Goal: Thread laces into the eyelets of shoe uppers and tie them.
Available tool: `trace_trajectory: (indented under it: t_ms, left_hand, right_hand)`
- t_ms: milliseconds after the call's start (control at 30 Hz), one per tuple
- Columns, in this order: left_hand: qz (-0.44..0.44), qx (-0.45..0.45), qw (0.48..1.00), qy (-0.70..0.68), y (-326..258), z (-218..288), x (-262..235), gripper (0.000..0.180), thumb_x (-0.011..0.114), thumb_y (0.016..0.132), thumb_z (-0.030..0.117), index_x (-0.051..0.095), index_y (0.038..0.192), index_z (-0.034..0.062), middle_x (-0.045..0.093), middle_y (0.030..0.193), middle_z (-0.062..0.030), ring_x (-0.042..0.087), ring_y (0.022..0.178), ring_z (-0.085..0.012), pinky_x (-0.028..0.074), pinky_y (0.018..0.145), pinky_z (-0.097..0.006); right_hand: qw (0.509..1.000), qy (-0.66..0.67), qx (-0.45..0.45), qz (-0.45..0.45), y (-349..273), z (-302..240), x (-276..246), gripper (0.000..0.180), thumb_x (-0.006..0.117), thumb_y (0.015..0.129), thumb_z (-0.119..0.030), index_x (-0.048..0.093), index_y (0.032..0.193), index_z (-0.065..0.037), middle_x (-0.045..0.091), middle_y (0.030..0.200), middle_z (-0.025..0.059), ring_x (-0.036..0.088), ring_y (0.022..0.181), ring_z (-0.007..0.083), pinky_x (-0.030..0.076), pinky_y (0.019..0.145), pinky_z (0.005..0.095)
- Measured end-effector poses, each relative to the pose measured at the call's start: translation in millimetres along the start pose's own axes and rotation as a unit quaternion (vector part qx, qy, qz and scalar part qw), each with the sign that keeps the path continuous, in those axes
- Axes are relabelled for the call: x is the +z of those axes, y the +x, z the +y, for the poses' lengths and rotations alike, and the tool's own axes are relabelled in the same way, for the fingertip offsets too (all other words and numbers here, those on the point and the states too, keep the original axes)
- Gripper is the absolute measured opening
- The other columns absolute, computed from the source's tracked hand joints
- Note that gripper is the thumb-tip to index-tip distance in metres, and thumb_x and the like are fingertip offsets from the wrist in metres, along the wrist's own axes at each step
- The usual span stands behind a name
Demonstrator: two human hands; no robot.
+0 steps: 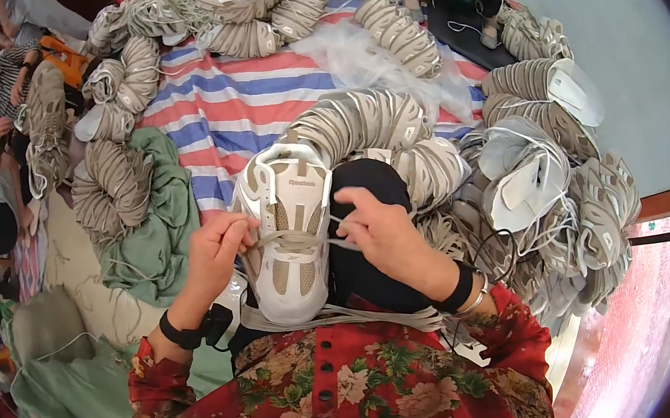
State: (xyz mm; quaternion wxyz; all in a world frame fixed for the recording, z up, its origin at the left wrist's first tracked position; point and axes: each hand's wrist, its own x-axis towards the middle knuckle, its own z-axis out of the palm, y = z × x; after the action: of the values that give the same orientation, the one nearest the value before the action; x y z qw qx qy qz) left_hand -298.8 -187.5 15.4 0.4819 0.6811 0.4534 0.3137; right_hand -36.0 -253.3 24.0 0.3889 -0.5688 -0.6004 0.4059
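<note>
A white and beige shoe upper (289, 283) lies on my lap, toe toward me, tongue and collar at the far end. A flat beige shoelace (293, 240) crosses its eyelet rows. At the left edge my left hand (220, 249) is closed, thumb and forefinger pinching the lace. On the other side my right hand (390, 237) has bent fingers, with the lace running to its thumb and fingertips. A bundle of loose laces (354, 317) stretches across my lap, below the toe. Behind the upper curves a long stack of nested shoe uppers (359, 123).
More stacked uppers (597, 210) pile up at the right, beside clear plastic sheets (519, 161). A striped tarp (221, 109) covers the floor ahead. Green cloth (151, 227) and another coiled stack (109, 188) lie at the left. Other people (3, 98) sit farther off.
</note>
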Motion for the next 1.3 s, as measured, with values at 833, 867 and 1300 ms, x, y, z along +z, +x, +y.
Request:
trace_trajectory:
  t_ms: [833,867,1300]
  left_hand:
    - [-0.192,-0.084,0.978,-0.003,23.0,7.0,-8.6,0.029,0.055,0.090,0.023,0.062,0.072,0.0017,0.056,0.064,0.0011,0.048,0.058,-0.0067,0.039,0.054,-0.023]
    - [-0.191,-0.097,0.977,-0.004,25.3,7.8,-8.0,0.029,0.057,0.088,0.023,0.062,0.069,0.0014,0.054,0.060,0.0015,0.046,0.054,-0.0070,0.038,0.051,-0.024]
    - [-0.129,-0.118,0.973,0.150,32.9,26.1,4.4,0.022,0.060,0.083,0.022,0.064,0.071,0.0043,0.056,0.059,0.0002,0.051,0.054,-0.0114,0.040,0.050,-0.029]
  right_hand:
    - [0.940,-0.280,-0.149,-0.123,11.3,5.3,7.7,0.010,0.054,0.082,-0.005,0.055,0.092,-0.002,0.061,0.083,0.0153,0.063,0.075,0.0356,0.051,0.062,0.0429]
    - [0.938,-0.274,-0.164,-0.133,13.9,5.9,5.5,0.010,0.054,0.082,-0.006,0.055,0.092,-0.003,0.061,0.082,0.0147,0.063,0.075,0.0352,0.050,0.061,0.0427]
    - [0.904,-0.296,-0.284,-0.117,24.9,5.5,-4.7,0.011,0.059,0.075,-0.006,0.053,0.085,-0.006,0.052,0.086,0.0117,0.059,0.077,0.0308,0.049,0.058,0.0403]
